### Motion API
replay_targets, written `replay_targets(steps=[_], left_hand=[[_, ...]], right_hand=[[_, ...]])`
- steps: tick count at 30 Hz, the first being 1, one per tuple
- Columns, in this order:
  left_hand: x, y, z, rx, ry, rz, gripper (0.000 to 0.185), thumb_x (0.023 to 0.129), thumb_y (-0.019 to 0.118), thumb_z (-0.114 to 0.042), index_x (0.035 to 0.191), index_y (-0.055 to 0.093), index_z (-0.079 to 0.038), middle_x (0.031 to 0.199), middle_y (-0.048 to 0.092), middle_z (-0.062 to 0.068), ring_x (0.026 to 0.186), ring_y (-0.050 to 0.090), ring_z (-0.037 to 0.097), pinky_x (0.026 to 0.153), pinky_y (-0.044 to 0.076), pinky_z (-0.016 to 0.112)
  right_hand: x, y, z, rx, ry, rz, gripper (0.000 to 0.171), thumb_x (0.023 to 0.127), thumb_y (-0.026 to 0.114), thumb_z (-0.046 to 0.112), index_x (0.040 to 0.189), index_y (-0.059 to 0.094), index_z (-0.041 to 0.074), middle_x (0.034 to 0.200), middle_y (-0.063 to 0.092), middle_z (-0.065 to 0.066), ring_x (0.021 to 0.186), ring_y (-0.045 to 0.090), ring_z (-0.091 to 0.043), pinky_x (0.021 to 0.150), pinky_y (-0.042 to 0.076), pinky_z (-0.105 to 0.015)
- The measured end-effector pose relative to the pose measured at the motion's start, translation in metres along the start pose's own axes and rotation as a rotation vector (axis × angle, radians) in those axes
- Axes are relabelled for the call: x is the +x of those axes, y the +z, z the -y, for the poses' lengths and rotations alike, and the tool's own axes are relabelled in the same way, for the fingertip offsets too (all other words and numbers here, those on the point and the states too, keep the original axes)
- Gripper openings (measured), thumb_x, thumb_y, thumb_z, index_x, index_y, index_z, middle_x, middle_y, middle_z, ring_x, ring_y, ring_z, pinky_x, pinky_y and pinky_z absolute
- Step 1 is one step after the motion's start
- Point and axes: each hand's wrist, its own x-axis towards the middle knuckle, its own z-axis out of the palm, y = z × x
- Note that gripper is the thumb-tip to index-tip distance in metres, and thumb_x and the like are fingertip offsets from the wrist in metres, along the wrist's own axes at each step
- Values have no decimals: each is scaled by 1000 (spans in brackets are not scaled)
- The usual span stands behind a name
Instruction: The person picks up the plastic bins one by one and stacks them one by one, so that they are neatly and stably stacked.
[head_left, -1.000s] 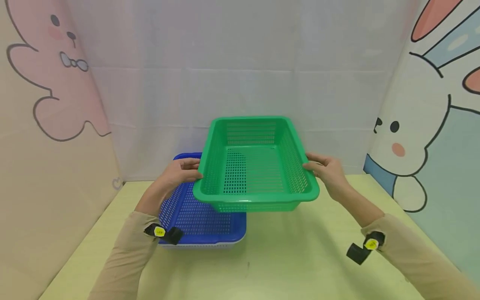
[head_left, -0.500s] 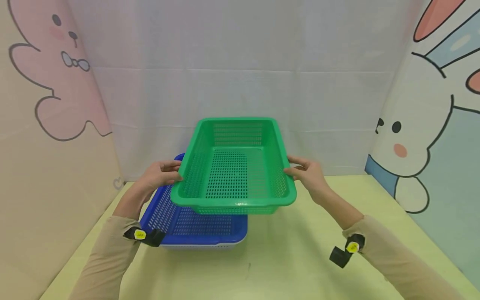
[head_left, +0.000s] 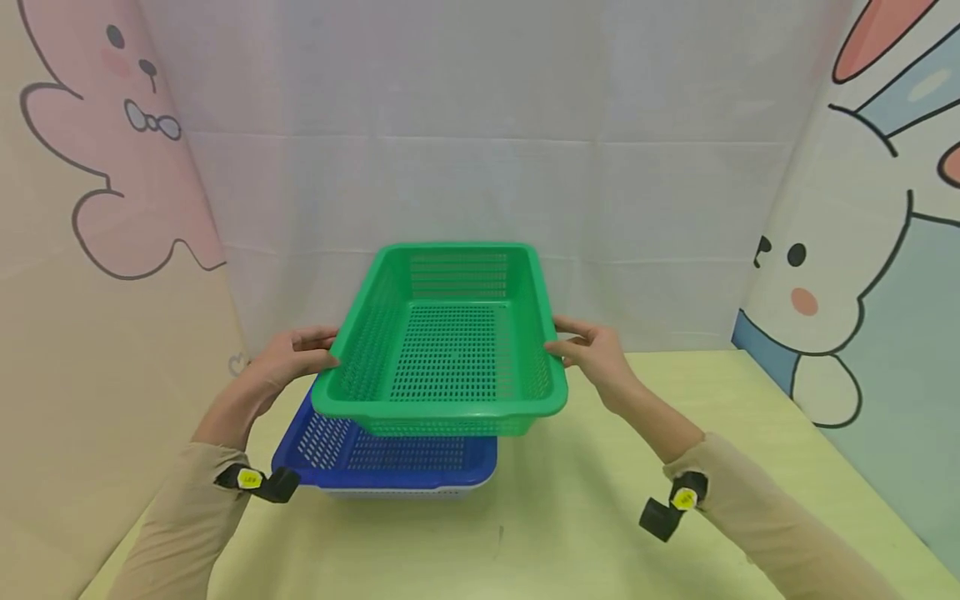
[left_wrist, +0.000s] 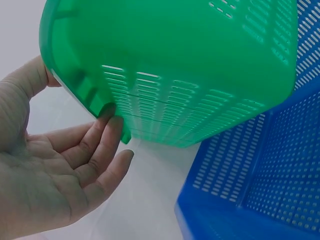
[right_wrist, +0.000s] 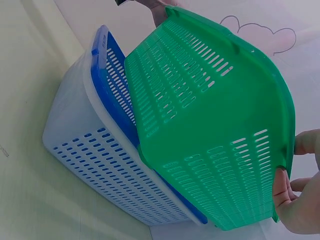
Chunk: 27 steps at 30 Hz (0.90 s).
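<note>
A green perforated plastic basket (head_left: 442,350) hung in the air, gripped on both sides: the left hand (head_left: 288,360) clasped its left rim with thumb on top and fingers (left_wrist: 107,137) curled under, and the right hand (head_left: 596,354) pinched its right rim. It sat above and slightly far of a blue perforated plastic basket (head_left: 390,454), which was nested in a white perforated plastic basket (right_wrist: 95,165) on the pale yellow-green surface (head_left: 570,517). Judging by this, the green basket was lifted and roughly lined up; lowering it into the blue one was not yet done.
</note>
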Motion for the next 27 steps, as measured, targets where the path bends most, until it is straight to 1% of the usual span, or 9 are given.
replay_targets(steps=[3, 6, 10, 13, 15, 20, 22, 25, 27], left_hand=[[-2, -4, 3, 14, 7, -2, 61, 85, 52, -12, 139, 29, 5, 135, 37, 28, 117, 43, 31, 102, 31, 50], [-4, -8, 5, 31, 13, -1, 60, 85, 51, -13, 138, 30, 6, 133, 39, 28, 106, 49, 15, 100, 33, 48], [-5, -14, 6, 40, 15, -12, 58, 86, 49, -14, 137, 32, 6, 132, 40, 27, 94, 49, -1, 96, 39, 36], [-5, -18, 7, 37, 15, -19, 57, 85, 49, -13, 137, 33, 6, 131, 42, 25, 92, 51, -3, 90, 40, 26], [-6, -20, 8, 41, 11, -23, 57, 85, 49, -13, 137, 33, 5, 129, 44, 22, 91, 52, -2, 90, 40, 26], [-9, -27, 13, 65, 3, -44, 57, 85, 48, -11, 137, 33, 5, 128, 44, 23, 91, 51, -3, 98, 37, 44], [-10, -30, 14, 75, 2, -47, 58, 85, 47, -11, 138, 31, 5, 129, 43, 25, 91, 51, -3, 99, 35, 46], [-10, -33, 17, 79, -6, -49, 59, 84, 47, -10, 138, 30, 6, 129, 44, 24, 89, 52, -3, 94, 40, 33], [-11, -34, 19, 83, -12, -54, 59, 83, 47, -9, 137, 31, 7, 123, 50, 16, 88, 53, -2, 88, 42, 23]], right_hand=[[1, 5, 2, 4, 17, 3, 49, 83, 60, 5, 129, 48, -2, 127, 50, -18, 73, 57, -2, 71, 49, -23], [3, 10, 3, 22, 30, 3, 49, 82, 60, 6, 129, 48, -2, 128, 50, -17, 75, 57, -3, 73, 49, -24], [4, 15, 5, 39, 36, 7, 48, 82, 60, 5, 128, 49, -2, 128, 50, -16, 76, 58, -4, 73, 49, -24], [3, 19, 6, 38, 38, 11, 48, 83, 60, 5, 129, 48, -2, 129, 49, -16, 77, 57, -4, 73, 49, -24], [3, 22, 6, 39, 41, 13, 49, 83, 60, 6, 130, 47, -2, 130, 49, -15, 77, 57, -4, 73, 48, -24], [4, 31, 6, 54, 33, 20, 50, 83, 61, 7, 130, 46, -2, 130, 49, -15, 78, 57, -4, 75, 48, -26], [4, 36, 6, 63, 31, 20, 50, 83, 61, 6, 129, 47, -2, 129, 50, -15, 79, 57, -5, 74, 48, -27], [5, 41, 4, 66, 37, 17, 50, 82, 62, 6, 129, 48, -2, 128, 51, -14, 79, 57, -5, 75, 49, -29], [5, 45, 3, 65, 41, 19, 50, 82, 62, 6, 129, 48, -2, 128, 51, -14, 79, 57, -6, 74, 49, -29]])
